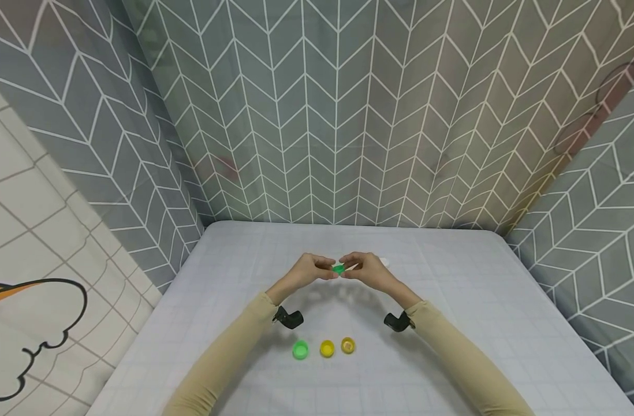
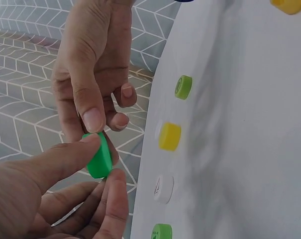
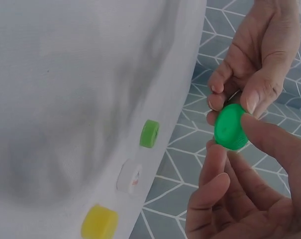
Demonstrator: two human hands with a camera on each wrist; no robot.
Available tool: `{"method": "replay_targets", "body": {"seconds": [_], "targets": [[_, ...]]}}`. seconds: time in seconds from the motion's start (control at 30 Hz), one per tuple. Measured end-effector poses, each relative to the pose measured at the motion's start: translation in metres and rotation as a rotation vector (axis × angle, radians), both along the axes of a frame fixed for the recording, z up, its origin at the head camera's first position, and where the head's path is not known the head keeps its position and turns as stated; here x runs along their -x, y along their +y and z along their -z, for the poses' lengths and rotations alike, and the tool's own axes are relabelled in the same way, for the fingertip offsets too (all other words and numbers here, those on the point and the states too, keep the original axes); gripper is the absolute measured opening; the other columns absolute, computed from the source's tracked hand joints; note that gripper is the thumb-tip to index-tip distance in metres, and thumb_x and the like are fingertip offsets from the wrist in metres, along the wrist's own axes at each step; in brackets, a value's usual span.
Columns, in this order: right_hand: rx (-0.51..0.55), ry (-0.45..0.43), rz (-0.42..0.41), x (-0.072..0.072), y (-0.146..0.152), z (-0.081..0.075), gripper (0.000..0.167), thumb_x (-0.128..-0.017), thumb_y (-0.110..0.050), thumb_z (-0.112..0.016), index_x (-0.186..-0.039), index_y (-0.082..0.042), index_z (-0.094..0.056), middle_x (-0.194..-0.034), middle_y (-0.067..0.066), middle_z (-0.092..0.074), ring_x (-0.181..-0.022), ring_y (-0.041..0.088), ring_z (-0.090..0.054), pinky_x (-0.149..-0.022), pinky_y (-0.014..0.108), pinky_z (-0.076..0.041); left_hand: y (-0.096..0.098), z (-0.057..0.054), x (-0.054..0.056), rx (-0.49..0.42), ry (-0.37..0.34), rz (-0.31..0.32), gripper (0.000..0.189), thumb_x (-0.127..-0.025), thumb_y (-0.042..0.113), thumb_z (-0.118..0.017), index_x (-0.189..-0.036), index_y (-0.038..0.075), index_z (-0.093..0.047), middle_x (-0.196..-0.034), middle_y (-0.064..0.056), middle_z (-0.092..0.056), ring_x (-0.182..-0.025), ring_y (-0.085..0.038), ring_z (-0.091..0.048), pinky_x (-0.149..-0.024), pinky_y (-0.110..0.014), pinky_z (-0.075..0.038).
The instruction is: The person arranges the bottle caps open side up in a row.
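Big backdrop first: the chevron curtain (image 1: 317,115) rises behind the table (image 1: 504,323), whose rounded far corners both show. In from the near side come two tan sleeves (image 1: 228,352), and there they are, left hand (image 1: 304,270) and right hand (image 1: 371,273), meeting midway between those corners, towards the far edge. Both grips are drawn in, thumb and forefinger of each pinching one emerald cap (image 1: 339,269), held up off the table! A black wrist camera (image 1: 288,318) juts from each cuff. Along the far edge, left to right: lime cap (image 3: 150,133), white cap (image 3: 129,177), bright yellow cap (image 2: 169,136), second lime cap (image 2: 183,87). And between the sleeves, well apart from that edge, a pale green cap (image 1: 300,349), then two golden caps (image 1: 327,348).
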State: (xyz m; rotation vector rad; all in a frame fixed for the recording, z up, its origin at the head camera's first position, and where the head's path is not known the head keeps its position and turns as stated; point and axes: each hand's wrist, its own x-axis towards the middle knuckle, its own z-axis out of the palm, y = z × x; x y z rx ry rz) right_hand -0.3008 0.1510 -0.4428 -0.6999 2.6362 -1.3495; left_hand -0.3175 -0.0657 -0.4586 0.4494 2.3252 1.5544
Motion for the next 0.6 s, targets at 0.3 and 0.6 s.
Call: {"method": "replay_targets", "body": {"seconds": [0.3,0.6], "targets": [[-0.056,-0.015,-0.038,-0.005,0.006,-0.007,0.037,-0.088,-0.014,-0.071,-0.122,-0.002,-0.064,-0.109,0.015,-0.069,-0.088,0.027,-0.066,-0.071,0.03,-0.054,0.008,-0.003,-0.008,0.023,0.067,0.03,0.032,-0.08,0.025,-0.08,-0.109,0.013,-0.073,-0.108,-0.003,-0.072,-0.095,-0.014,-0.067,-0.086,-0.034,-0.054],[-0.139,0.052,-0.051,-0.018,0.021,-0.025,0.027,-0.087,-0.02,-0.073,-0.112,-0.01,-0.071,-0.105,0.005,-0.07,-0.083,0.017,-0.06,-0.065,0.028,-0.05,0.021,-0.013,-0.019,0.045,0.182,0.052,0.034,-0.08,0.025,-0.079,-0.111,0.013,-0.072,-0.104,-0.001,-0.072,-0.093,-0.013,-0.068,-0.08,-0.031,-0.055]]}}
